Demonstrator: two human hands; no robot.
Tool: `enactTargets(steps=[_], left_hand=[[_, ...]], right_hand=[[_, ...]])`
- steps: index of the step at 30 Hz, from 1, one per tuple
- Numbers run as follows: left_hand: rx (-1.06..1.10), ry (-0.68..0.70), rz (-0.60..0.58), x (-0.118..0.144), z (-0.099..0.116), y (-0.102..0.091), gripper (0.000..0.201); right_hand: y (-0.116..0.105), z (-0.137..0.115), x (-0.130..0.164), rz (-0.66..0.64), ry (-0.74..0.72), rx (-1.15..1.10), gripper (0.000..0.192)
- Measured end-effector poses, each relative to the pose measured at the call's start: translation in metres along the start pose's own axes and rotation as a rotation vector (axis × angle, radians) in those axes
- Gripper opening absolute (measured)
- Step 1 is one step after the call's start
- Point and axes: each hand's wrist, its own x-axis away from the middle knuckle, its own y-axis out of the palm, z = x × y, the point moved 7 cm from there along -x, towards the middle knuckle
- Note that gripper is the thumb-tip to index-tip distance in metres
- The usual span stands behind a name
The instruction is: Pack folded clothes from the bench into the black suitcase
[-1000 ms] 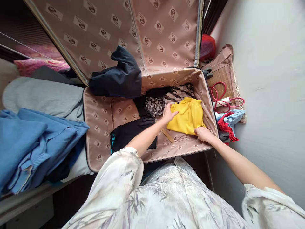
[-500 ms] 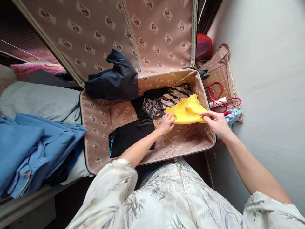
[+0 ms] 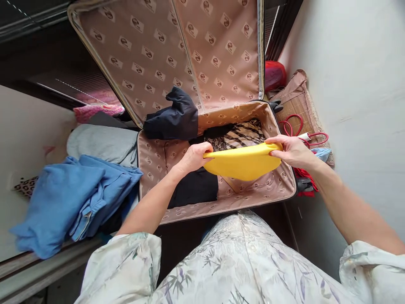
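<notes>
I hold the yellow cloth folded above the suitcase, left hand and right hand each with a grip clamped on one end. Packing step, I judge: next, lower it flat beside the black garment.

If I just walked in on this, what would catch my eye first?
Probably the bright yellow folded garment, held at its ends by the left hand and right hand above the open beige-lined suitcase. Next, the heap of blue clothes to the left.
</notes>
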Motion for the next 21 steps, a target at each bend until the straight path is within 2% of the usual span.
enactTargets(steps=[3,5,7,9,12,14,15,18,21], left_hand=[[-0.036,-0.027,0.036,0.012,0.004,0.01,0.01],[-0.076,-0.035,0.003,0.024,0.011,0.033,0.007],[-0.126,-0.018,-0.121,0.036,0.02,0.076,0.007],[-0.16,0.023,-0.303,0.045,0.028,0.135,0.008],[-0.138,0.075,-0.556,0.053,0.034,0.225,0.016],[-0.114,0.071,-0.673,0.055,0.033,0.273,0.02],[-0.103,0.061,-0.711,0.055,0.033,0.291,0.022],[-0.041,0.015,-0.743,0.059,0.033,0.322,0.028],[0.063,-0.043,-0.774,0.066,0.033,0.329,0.031]], right_hand=[[0.007,0.005,-0.003,0.003,-0.151,0.446,0.025],[0.016,0.011,0.006,-0.021,-0.196,0.731,0.027],[0.031,0.023,0.018,-0.088,-0.207,0.959,0.027],[0.056,0.043,0.032,-0.217,-0.191,1.089,0.026],[0.11,0.089,0.048,-0.526,-0.09,1.11,0.029],[0.144,0.123,0.055,-0.734,0.043,1.062,0.031],[0.157,0.138,0.057,-0.809,0.114,1.042,0.032],[0.181,0.168,0.059,-0.929,0.254,1.02,0.033],[0.189,0.181,0.065,-1.008,0.316,0.996,0.034]])
